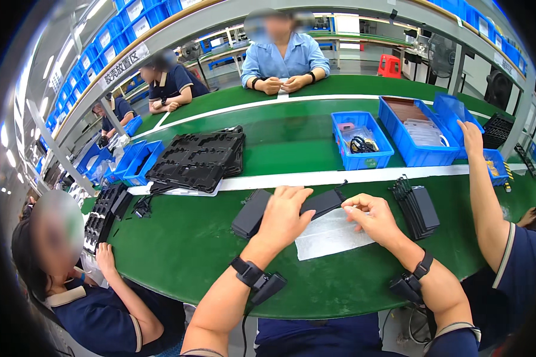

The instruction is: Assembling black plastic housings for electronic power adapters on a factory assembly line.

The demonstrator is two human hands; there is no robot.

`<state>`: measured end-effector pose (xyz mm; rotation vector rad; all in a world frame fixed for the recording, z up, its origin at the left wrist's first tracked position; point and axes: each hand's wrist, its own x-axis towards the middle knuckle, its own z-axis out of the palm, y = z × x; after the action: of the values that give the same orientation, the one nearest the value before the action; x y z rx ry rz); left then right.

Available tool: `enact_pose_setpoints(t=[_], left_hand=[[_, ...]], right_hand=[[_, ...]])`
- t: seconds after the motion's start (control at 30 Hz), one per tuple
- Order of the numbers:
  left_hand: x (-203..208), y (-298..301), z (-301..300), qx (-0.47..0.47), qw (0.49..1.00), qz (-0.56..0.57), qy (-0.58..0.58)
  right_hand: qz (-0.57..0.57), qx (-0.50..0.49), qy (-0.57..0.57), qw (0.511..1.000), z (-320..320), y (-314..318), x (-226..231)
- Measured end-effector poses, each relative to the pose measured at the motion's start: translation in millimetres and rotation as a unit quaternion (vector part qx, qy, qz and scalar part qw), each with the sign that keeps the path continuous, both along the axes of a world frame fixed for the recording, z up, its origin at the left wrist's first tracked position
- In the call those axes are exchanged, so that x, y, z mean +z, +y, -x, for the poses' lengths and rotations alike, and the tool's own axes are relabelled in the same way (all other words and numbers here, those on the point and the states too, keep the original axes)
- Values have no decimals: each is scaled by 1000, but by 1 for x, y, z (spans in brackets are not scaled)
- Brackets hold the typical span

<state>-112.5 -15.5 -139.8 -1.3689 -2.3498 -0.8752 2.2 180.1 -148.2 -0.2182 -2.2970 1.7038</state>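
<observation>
A flat black rectangular plastic piece (324,203) lies before me, over a white sheet (327,237) on the green table. My left hand (283,215) has the piece's left end between thumb and fingers. A thicker black block or stack (251,213) sits just left of that hand, partly covered by it. At the piece's right end is my right hand (372,220), thumb and forefinger pinched together. Whether anything small is between those fingertips is hidden. To its right stands a row of similar black pieces (415,208), leaning together.
Black moulded trays (199,157) are stacked at the left. Blue bins (363,159) with cables and a larger blue bin (420,156) with flat parts stand beyond my right hand. One co-worker's arm (482,190) reaches across at right; another co-worker's arm (122,285) rests at left.
</observation>
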Motion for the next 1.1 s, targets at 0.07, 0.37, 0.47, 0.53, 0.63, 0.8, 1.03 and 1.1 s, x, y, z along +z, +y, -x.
enact_pose_setpoints(t=[0.07,0.37,0.47,0.53,0.63,0.8,1.03,1.1], left_hand=[[-11,7,-1,-1,1000,6,-8],[-19,13,-6,20,997,57,-53],[-15,13,-4,36,993,44,-105],[-14,12,-5,32,987,12,-157],[-26,10,-1,44,996,0,-76],[-13,11,-5,14,989,-5,-147],[-14,10,-7,18,985,-27,-169],[-6,12,-9,24,973,3,-229]], right_hand=[[-23,2,-2,1000,0,-1,0],[-48,5,-9,999,1,-1,-3],[-53,7,-19,998,1,-2,-3],[-61,10,-16,998,1,-2,-3],[-69,16,-16,997,1,-3,-1],[-83,12,-20,996,1,0,-5],[-107,10,-30,994,-2,-3,3],[-133,13,-22,991,-2,2,-1]])
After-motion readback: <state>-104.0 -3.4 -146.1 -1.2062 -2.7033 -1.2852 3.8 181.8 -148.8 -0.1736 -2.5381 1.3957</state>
